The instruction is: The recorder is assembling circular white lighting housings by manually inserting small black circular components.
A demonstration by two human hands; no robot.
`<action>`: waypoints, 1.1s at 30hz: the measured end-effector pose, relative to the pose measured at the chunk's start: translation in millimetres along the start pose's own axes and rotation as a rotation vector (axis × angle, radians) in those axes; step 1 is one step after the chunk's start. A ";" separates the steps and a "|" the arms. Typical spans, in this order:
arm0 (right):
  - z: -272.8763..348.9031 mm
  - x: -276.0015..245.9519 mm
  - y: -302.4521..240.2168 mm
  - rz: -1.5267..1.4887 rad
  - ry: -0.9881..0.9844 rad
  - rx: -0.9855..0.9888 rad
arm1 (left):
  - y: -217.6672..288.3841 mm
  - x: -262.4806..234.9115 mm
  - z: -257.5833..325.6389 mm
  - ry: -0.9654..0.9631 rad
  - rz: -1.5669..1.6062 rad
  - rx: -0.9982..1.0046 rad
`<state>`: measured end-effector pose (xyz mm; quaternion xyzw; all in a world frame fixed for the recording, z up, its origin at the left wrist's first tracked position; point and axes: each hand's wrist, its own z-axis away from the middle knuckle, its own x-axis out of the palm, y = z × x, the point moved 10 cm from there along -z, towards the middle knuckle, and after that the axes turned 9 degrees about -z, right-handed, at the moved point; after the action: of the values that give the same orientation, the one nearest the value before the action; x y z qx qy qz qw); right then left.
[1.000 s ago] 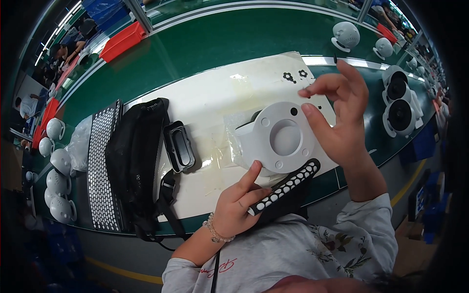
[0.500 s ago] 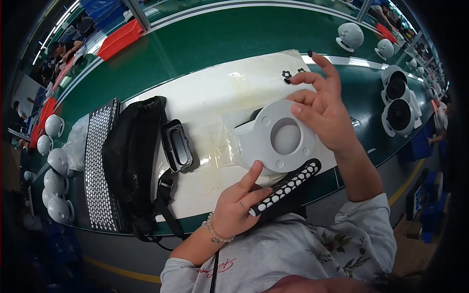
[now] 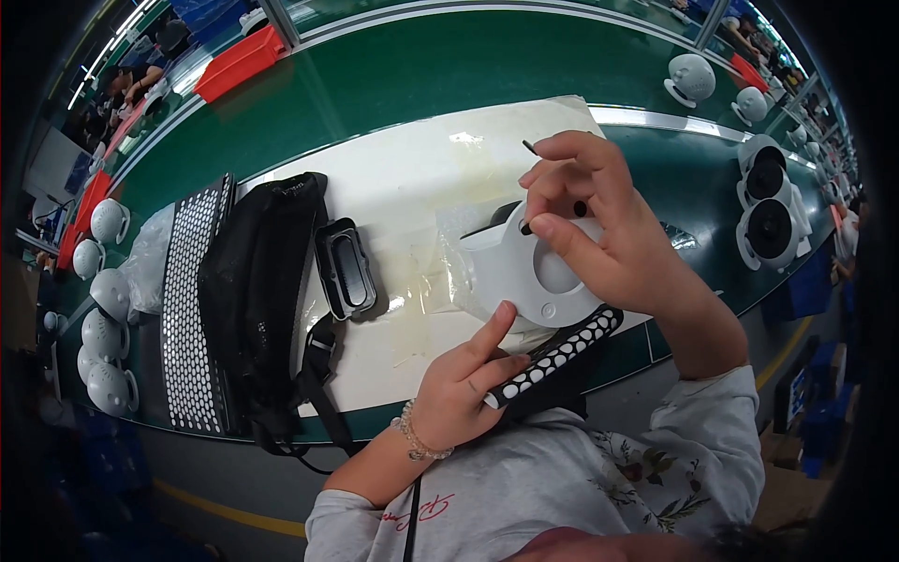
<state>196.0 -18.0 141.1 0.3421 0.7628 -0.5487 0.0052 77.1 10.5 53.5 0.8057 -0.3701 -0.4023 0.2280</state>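
A white plastic part [image 3: 487,265] with a round ring-shaped base lies on clear plastic wrap, its small round recesses facing up. My right hand [image 3: 613,234] reaches over the ring, thumb and finger closed on a small black round pad [image 3: 524,228] at the upper-left recess. Another black pad [image 3: 581,207] shows on the ring between the fingers. A dark piece also sits at a raised fingertip. My left hand [image 3: 454,389] grips a black strip with white dots [image 3: 557,358], while its index finger points up and touches the ring's lower edge.
A black pouch [image 3: 267,309] and a sheet of white dots [image 3: 195,314] lie left, beside an open dark case [image 3: 346,269]. White round device housings [image 3: 110,389] line the left end; more [image 3: 691,80] stand at the back right. White units with black round faces [image 3: 771,229] stand right.
My right hand has come down and left over the ring, its fingers drawn in. A black pad now shows where my thumb was. My left hand has hardly moved.
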 end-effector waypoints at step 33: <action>60.2 10.7 -6.2 0.359 0.117 0.027 | -1.1 -1.2 -1.2 0.005 0.003 -0.009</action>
<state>162.4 -64.1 118.2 0.5042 0.6810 -0.5283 0.0543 78.0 12.2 54.0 0.8052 -0.3690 -0.4014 0.2331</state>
